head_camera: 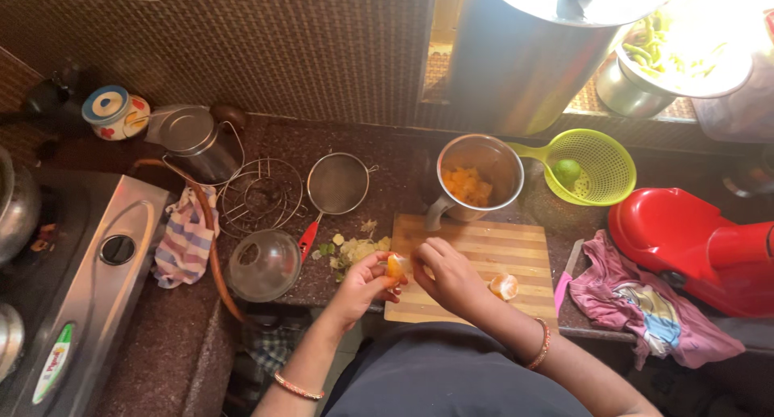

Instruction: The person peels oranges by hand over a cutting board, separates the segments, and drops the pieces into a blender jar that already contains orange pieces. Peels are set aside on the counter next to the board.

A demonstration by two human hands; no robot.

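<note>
Both hands are meeting at the frame's centre over the cutting board (484, 256), so scraps are landing there; the left hand (363, 284) is pinching an orange segment (394, 266) while the right hand (447, 273) is curling narrow, picking at it; the steel cup (476, 175) of pieces is waiting just above.

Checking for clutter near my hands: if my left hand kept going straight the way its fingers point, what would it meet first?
The left hand points right, so it would first meet the right hand, which already touches the orange segment it holds. Depth is uncertain.

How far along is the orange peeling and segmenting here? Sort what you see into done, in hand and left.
Done: orange pieces already lie in the steel jar, and peel scraps sit beside the wooden cutting board. In hand: the left hand and right hand work on one orange segment between them. Left: a part-peeled orange piece on the board.
</note>
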